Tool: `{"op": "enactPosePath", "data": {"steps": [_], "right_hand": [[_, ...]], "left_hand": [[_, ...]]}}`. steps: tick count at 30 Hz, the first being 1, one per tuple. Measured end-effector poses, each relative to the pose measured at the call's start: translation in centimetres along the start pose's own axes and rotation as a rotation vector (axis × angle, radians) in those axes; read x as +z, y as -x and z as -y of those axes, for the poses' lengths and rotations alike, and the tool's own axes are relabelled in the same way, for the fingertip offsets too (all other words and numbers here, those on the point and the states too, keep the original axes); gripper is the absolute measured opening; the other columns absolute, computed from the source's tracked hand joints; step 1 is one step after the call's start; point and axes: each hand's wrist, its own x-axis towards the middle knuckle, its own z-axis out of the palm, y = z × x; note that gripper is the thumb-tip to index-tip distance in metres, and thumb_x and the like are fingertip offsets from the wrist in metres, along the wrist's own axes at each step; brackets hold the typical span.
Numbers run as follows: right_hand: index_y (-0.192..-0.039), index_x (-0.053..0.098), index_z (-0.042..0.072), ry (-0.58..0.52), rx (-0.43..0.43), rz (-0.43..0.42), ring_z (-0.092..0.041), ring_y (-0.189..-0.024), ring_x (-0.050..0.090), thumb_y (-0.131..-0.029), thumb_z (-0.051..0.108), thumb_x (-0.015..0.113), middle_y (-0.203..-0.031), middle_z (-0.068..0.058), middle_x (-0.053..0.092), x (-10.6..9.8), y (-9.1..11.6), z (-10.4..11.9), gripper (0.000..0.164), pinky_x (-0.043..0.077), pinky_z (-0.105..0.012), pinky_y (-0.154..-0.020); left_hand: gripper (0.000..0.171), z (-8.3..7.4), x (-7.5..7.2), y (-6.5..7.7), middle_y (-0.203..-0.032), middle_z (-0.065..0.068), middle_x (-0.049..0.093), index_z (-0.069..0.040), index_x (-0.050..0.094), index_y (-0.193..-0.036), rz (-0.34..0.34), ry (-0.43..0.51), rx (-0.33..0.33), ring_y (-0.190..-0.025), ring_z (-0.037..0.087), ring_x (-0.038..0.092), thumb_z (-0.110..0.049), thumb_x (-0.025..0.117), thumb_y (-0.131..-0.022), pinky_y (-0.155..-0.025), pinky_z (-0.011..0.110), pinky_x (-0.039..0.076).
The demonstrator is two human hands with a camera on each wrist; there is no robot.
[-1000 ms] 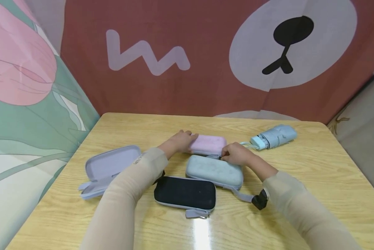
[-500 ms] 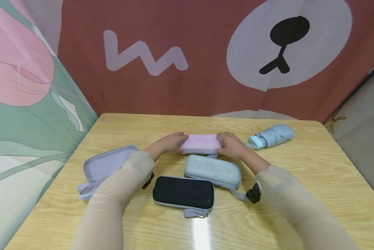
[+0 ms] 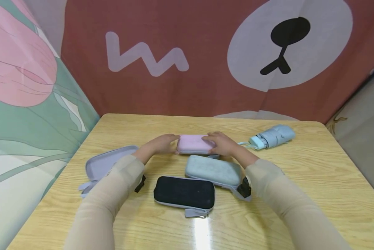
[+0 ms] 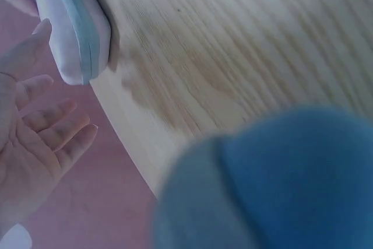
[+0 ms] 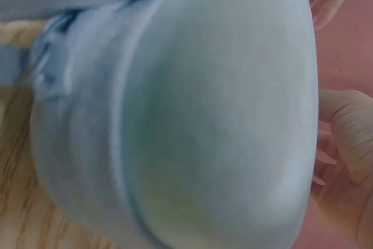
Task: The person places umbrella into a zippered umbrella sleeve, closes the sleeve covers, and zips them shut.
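Centre: pink case (image 3: 191, 143), closed, held by my right hand (image 3: 223, 143); my left hand (image 3: 162, 144), fingers loose. Lower left: lavender case (image 3: 105, 164), unclosed.

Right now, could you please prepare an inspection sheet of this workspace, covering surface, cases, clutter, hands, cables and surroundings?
Surface: wood-grain table, with glare toward the person.
Cases: pink case between the hands, looks closed; pale blue case in front of it; black case nearer the person; gray case open, partly hidden by the left sleeve.
Clutter: folded blue umbrella, right rear.
Hands: left hand at the pink case's left end, fingers extended; right hand over its right end, grip unclear.
Cables: nothing seen.
Surroundings: reddish-brown backdrop behind; floral cloth at left.
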Motion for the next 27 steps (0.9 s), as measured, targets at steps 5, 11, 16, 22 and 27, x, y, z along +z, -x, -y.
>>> {"op": "enactPosePath", "data": {"steps": [5, 11, 16, 22, 27], "right_hand": [[-0.132, 0.038, 0.012, -0.005, -0.011, -0.008, -0.038, -0.123, 0.018, -0.08, 0.022, 0.062, -0.137, -0.018, 0.025, 0.1, 0.4, -0.1, 0.058, 0.016, -0.05, -0.098], [-0.13, 0.04, 0.011, -0.023, -0.002, -0.026, -0.037, -0.123, 0.02, -0.08, 0.019, 0.063, -0.136, -0.019, 0.027, 0.0, 1.1, -0.2, 0.056, 0.018, -0.05, -0.097], [-0.13, 0.041, 0.011, -0.025, 0.01, -0.031, -0.037, -0.123, 0.02, -0.079, 0.019, 0.063, -0.135, -0.018, 0.028, 0.0, 1.8, -0.5, 0.056, 0.019, -0.049, -0.097], [-0.129, 0.042, 0.01, -0.029, 0.013, -0.063, -0.039, -0.121, 0.022, -0.079, 0.018, 0.063, -0.134, -0.02, 0.03, 0.0, 2.6, -0.9, 0.055, 0.019, -0.051, -0.096], [-0.129, 0.043, 0.009, -0.028, 0.012, -0.083, -0.04, -0.12, 0.023, -0.079, 0.017, 0.063, -0.133, -0.021, 0.031, 0.0, 3.2, -1.1, 0.055, 0.019, -0.052, -0.095]], "left_hand": [[0.067, 0.7, 0.0, 1.1, -0.132, 0.018, 0.033, -0.003, 0.029, -0.134, -0.027, 0.042, -0.028, -0.122, 0.03, 0.028, -0.03, 0.06, -0.081, -0.098, 0.041, 0.023], [0.069, 1.3, -0.1, 2.9, -0.133, 0.018, 0.031, -0.003, 0.027, -0.135, -0.029, 0.09, -0.061, -0.122, 0.031, 0.027, -0.034, 0.058, -0.081, -0.098, 0.042, 0.022], [0.073, 2.0, -0.1, 4.6, -0.135, 0.017, 0.03, -0.004, 0.026, -0.136, -0.048, 0.119, -0.096, -0.123, 0.031, 0.025, -0.039, 0.058, -0.08, -0.098, 0.043, 0.022], [0.071, 2.8, -0.1, 6.4, -0.136, 0.019, 0.026, -0.005, 0.023, -0.137, -0.072, 0.174, -0.125, -0.123, 0.034, 0.023, -0.036, 0.057, -0.082, -0.096, 0.047, 0.022], [0.073, 3.4, -0.2, 7.8, -0.135, 0.021, 0.026, -0.004, 0.023, -0.136, -0.096, 0.198, -0.133, -0.122, 0.036, 0.023, -0.038, 0.057, -0.081, -0.096, 0.049, 0.023]]}}
